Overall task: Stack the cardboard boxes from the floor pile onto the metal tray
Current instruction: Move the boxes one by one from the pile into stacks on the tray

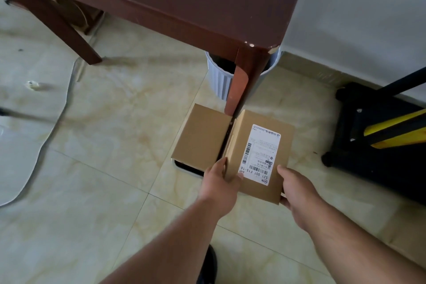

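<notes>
A brown cardboard box with a white shipping label (261,157) is gripped from both sides. My left hand (219,182) clasps its near-left edge and my right hand (299,191) holds its near-right corner. Directly to its left lies a plain cardboard box (200,138), resting on the metal tray (186,169), of which only a dark interior strip and pale rim show under the box's near edge. The two boxes sit side by side with a narrow gap between them. Whether the labelled box touches the tray is hidden.
A dark wooden table (184,0) overhangs the spot; its leg (242,85) stands right behind the boxes. A ribbed white bin (219,76) sits under the table. A black and yellow cart (380,136) is by the wall on the right. A white cable (57,117) crosses the tiled floor.
</notes>
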The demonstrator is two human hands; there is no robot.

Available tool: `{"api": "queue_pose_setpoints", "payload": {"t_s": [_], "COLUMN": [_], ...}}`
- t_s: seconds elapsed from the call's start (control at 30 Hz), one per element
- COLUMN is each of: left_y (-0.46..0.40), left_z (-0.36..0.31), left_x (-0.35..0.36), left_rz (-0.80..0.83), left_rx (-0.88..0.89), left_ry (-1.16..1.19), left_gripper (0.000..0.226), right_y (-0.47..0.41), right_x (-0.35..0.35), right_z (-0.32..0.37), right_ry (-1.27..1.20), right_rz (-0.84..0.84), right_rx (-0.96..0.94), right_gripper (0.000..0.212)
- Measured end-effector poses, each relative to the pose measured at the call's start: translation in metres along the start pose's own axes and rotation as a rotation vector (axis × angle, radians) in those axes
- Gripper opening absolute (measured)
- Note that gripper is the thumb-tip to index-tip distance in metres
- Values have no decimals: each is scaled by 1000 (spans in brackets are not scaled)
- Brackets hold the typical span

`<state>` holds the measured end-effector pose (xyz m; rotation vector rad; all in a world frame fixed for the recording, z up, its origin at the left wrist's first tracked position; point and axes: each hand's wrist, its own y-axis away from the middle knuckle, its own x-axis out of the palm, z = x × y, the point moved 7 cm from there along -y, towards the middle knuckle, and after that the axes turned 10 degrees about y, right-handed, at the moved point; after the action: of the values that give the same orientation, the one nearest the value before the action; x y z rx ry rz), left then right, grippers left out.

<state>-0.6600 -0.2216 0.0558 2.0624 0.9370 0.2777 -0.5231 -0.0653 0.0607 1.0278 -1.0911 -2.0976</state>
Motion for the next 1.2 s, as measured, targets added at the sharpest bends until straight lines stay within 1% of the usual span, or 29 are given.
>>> {"api": "queue_pose_setpoints", "payload": {"t_s": [0.1,0.5,0.67,0.83,1.2], "left_y": [-3,-13,-14,-12,1], "left_z": [2,8,9,8,0], "left_x": [0,3,0,-4,-9], "left_rz": [-4,12,3,-5,-21], "left_rx": [-14,-53,-55,-65,-57], "left_ry": [16,43,7,11,-13], "left_gripper": [70,69,73,65,70], "right_y": [-1,-10,-9,-9,-3], "right_x": [3,5,9,12,13], "right_z": [-1,-1,-3,-3,-4], "right_ry": [0,14,16,24,70], "right_rz": [12,12,20,8,9], "right_rx": [3,-17,-12,-26,-49], "right_gripper": [29,28,29,28,27]}}
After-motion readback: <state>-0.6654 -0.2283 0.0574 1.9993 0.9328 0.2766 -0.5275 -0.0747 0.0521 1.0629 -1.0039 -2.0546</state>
